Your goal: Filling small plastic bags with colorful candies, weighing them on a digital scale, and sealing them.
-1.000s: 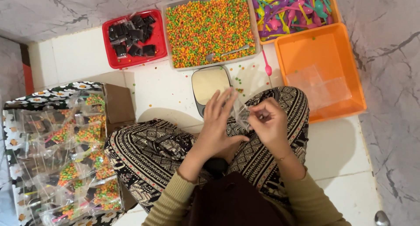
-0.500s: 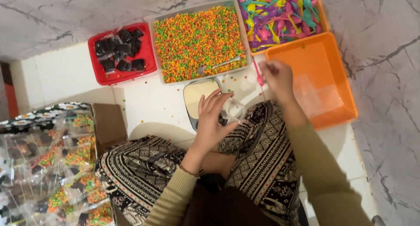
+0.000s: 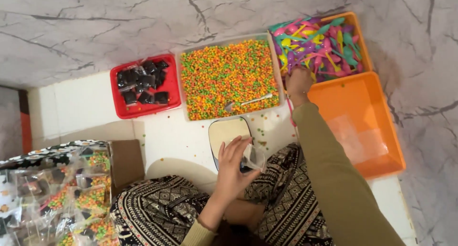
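Observation:
My left hand holds a small clear plastic bag over my lap, just in front of a small scale with a cream plate. My right hand reaches far forward to the edge of an orange tray of colourful plastic spoons, fingers down among the spoons; whether it grips one is hidden. Between the hands lies a clear tray of small orange, green and yellow balls with a metal spoon in it.
A red tray of dark wrapped pieces sits at the left. An orange tray with clear bags stands at the right. A pile of filled bags lies at my left on patterned cloth. Loose balls dot the white floor.
My right hand left the bag at my lap and stretched forward to the spoon tray. The left hand stayed with the clear bag. The view shifted slightly.

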